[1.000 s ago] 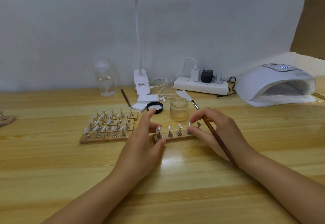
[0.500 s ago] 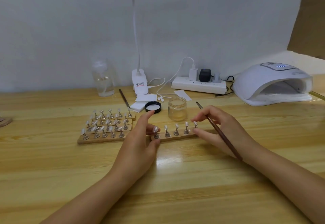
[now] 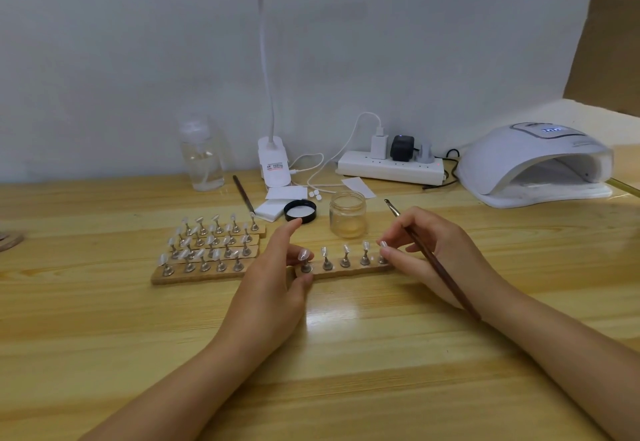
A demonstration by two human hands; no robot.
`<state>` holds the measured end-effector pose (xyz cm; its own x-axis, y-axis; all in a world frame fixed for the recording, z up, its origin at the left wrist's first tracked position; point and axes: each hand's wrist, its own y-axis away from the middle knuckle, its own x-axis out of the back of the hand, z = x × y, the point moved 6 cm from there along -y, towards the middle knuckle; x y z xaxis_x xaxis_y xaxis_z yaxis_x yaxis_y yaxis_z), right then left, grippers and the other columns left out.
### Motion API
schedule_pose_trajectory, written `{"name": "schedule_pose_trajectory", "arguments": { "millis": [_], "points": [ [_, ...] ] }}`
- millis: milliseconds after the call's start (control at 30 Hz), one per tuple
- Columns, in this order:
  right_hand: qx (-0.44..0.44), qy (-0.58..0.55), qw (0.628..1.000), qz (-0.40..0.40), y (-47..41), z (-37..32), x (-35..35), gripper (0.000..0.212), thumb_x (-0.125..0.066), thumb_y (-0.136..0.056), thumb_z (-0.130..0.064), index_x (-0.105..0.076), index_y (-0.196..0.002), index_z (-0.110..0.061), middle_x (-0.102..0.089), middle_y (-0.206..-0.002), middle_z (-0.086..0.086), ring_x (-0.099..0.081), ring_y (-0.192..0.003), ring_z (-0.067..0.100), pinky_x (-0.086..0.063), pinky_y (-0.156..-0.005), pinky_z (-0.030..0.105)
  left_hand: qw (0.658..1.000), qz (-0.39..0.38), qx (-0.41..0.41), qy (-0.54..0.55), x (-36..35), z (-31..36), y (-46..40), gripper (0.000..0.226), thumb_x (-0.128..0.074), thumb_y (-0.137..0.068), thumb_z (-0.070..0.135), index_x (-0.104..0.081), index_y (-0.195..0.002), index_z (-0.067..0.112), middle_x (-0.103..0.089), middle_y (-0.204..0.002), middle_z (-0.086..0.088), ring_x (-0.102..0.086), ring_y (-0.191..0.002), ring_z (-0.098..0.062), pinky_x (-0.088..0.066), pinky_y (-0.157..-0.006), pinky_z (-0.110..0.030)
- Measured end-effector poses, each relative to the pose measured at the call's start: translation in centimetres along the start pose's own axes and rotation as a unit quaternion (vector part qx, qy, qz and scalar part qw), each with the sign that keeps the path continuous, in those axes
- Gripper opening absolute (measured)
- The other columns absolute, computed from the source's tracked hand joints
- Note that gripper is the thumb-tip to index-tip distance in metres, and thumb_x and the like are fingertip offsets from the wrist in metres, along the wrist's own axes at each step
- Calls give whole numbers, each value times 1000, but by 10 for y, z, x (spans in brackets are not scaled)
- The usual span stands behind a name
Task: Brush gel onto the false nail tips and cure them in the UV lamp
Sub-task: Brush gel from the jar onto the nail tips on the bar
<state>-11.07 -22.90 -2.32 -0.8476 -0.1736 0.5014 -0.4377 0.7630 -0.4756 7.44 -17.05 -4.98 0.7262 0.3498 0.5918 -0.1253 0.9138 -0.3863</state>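
While you hold the wooden strip (image 3: 346,270) at both ends, treat it as one item: five false nail tips (image 3: 346,250) on metal stands, upright in a row.

Left hand (image 3: 273,288): thumb and a curled finger pinch the strip's left end; forefinger extended, touching nothing.

Right hand (image 3: 433,253): fingertips pinch the strip's right end, beside the last tip, while the brush (image 3: 436,260) lies clamped in the same hand, bristle end up and away from you.

Handling advice, as judgement: keep the strip level so the stands do not tip; keep the brush clear of the tips; lift with both ends together and carry it right, toward the UV lamp (image 3: 533,166), open mouth facing you. Whether the gel coat is complete cannot be told.

Gel jar (image 3: 347,214): open, just behind the strip. Black lid (image 3: 300,211): beside it, left.

Further strips of tips (image 3: 207,250): stacked rows, left of your hands.

Surface: wooden table (image 3: 311,371), pale, glossy. Behind: power strip (image 3: 389,167), desk lamp base (image 3: 274,163), clear bottle (image 3: 202,158), white pads (image 3: 277,203), a second brush (image 3: 243,196). Plain white wall (image 3: 138,42).
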Motion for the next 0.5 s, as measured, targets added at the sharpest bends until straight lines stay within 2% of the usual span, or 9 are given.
{"name": "schedule_pose_trajectory", "arguments": {
  "millis": [100, 233, 333, 400, 500],
  "points": [
    [22, 17, 1000, 11, 2, -4, 0, 25, -72, -76, -8, -56, -77, -28, -68, -80, -5, -64, -75, -2, -46, -69, 7, 1000, 0, 6, -1, 0, -1, 0, 67, -60, -85, 6, -29, -138, 33, -56, -100, 15, -52, -97, 1, -34, -76, -4],
    [55, 53, 997, 20, 3, -9, 1, 25, -72, -76, -9, -56, -79, -27, -68, -81, -6, -64, -76, -2, -49, -71, 10, 1000, 4, 13, -2, 1, -2, 1, 67, -61, -84, 7, -29, -139, 29, -57, -102, 14, -52, -104, -3, -34, -86, -14],
    [101, 92, 991, 14, 5, -17, -2, 28, -74, -75, -10, -54, -80, -30, -66, -80, -9, -64, -75, 1, -52, -74, 19, 1000, 11, 9, -4, 1, -1, 1, 67, -62, -84, 7, -30, -139, 28, -57, -99, 15, -53, -103, -3, -35, -80, -8],
    [120, 100, 988, 9, 6, -20, -5, 25, -74, -75, -10, -56, -82, -26, -67, -79, -8, -65, -74, 1, -53, -74, 22, 1000, 14, 9, -3, 2, -1, 1, 67, -62, -84, 7, -31, -139, 28, -56, -97, 16, -53, -100, -1, -35, -76, -4],
    [130, 75, 988, 20, 7, -21, -4, 20, -74, -74, -8, -59, -82, -17, -67, -79, -5, -65, -73, 1, -53, -71, 19, 1000, 15, 7, 1, 3, 1, 2, 67, -62, -84, 7, -31, -138, 28, -54, -97, 19, -53, -101, -1, -36, -79, -7]
  ]
}}
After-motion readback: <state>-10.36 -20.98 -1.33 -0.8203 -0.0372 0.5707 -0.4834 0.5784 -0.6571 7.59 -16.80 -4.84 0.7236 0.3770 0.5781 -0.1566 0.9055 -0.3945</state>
